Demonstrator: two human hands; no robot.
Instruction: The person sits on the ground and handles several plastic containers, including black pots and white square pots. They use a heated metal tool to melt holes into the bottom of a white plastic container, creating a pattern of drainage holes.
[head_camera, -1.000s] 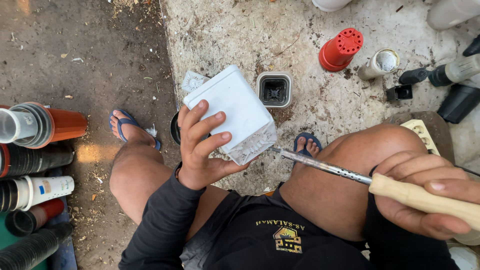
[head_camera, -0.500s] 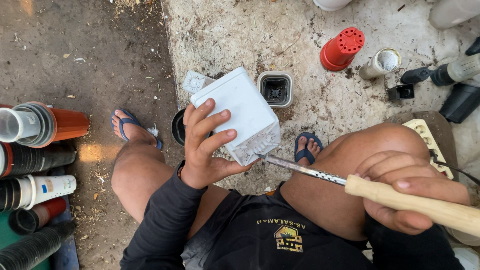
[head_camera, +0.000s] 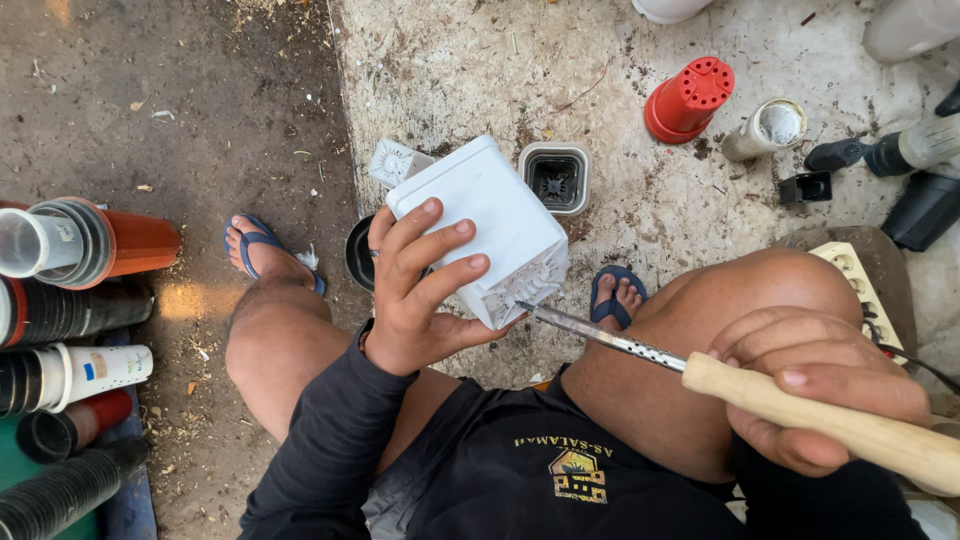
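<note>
The white square plastic pot (head_camera: 490, 225) was held up in front of the person's knees, tipped on its side with its slotted base turned toward the right knee; it looked thin-walled and light, likely springy rather than stiff, so a hard squeeze would probably bow the flat sides, and the smooth plastic seemed apt to slip if gripped only at the tips; the firmer places to take it appeared to be the corners and the rim, where the walls fold. The left hand (head_camera: 420, 295) grasped it, fingers spread across one flat wall and thumb tucked under the base edge. The metal tip of a soldering iron (head_camera: 600, 335) touched the base corner of the pot; I judged the plastic would soften or scar where that tip rested, so fingers belonged well away from that corner. The right hand (head_camera: 815, 400) was clenched around the iron's pale wooden handle, resting on the right knee. Beyond the pot, on the gritty concrete floor (head_camera: 450, 60), stood a small grey square pot (head_camera: 555, 178), a red upturned pot (head_camera: 688, 100) and a white tube (head_camera: 765, 128); well apart on the left lay a row of stacked pots (head_camera: 70, 300), red, black and white.
</note>
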